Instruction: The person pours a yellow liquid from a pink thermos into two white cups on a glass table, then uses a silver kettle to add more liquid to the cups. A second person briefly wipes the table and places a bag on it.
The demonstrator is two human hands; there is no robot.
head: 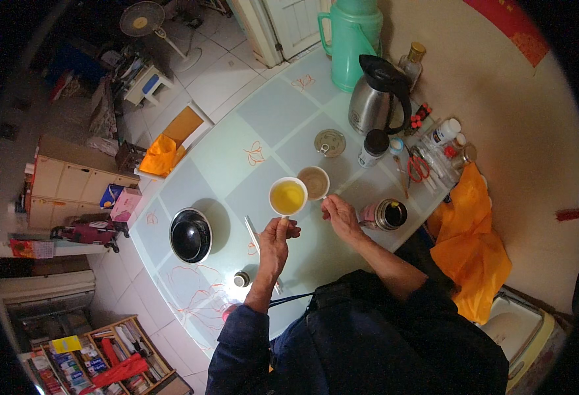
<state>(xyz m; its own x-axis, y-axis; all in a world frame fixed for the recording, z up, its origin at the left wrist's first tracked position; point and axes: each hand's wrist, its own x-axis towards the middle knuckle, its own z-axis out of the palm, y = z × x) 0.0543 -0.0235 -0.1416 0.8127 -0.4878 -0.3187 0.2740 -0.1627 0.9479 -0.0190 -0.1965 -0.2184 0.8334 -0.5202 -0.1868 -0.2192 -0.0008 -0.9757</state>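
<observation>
My left hand (275,242) grips the handle of a white cup (288,198) that contains clear yellow liquid. Beside it, my right hand (341,217) has hold of the handle of a second cup (313,182), whose inside looks brownish. The two rims nearly meet or overlap from above; whether they touch I cannot tell. To the right of my right hand is an uncapped vacuum flask (391,215) with a steel mouth. Light-coloured chopsticks (251,235) lie just left of my left hand, partly hidden by that forearm. A small metal cap (241,279) rests nearby.
A shiny black bowl (190,235) occupies the left of the glass-topped table (265,111). Beyond the cups are a pull-tab tin (330,143), a dark-lidded jar (373,148), a steel jug (372,106) and a green thermos (351,47). Red-handled scissors (418,168) lie among bottles at right.
</observation>
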